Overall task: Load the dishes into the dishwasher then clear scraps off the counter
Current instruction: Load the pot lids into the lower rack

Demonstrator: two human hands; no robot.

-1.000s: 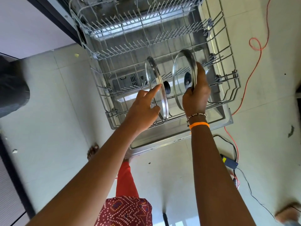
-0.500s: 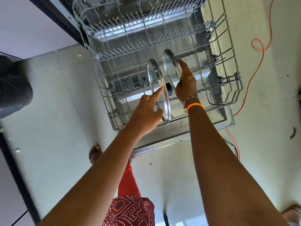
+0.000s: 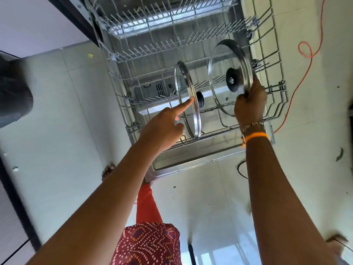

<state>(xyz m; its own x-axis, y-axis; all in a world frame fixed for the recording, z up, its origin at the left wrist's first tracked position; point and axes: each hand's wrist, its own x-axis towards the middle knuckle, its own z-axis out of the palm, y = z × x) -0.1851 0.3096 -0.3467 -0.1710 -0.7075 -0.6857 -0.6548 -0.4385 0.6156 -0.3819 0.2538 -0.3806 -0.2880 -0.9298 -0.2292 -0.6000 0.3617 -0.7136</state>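
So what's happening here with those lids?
A person is loading round glass pot lids into the pulled-out wire dishwasher rack. The right hand grips the larger glass lid by its rim. The left hand's forefinger steadies the smaller glass lid, standing on edge in the rack.

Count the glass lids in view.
2. One lid stands on edge in the rack, left fingertip touching; the other lid, further right, is gripped by the right hand.

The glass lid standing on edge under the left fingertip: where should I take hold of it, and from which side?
Pinch the steel rim at the top of the left glass lid, coming from above. It stands on edge in the lower rack, rim exposed; its knob faces sideways toward the other lid.
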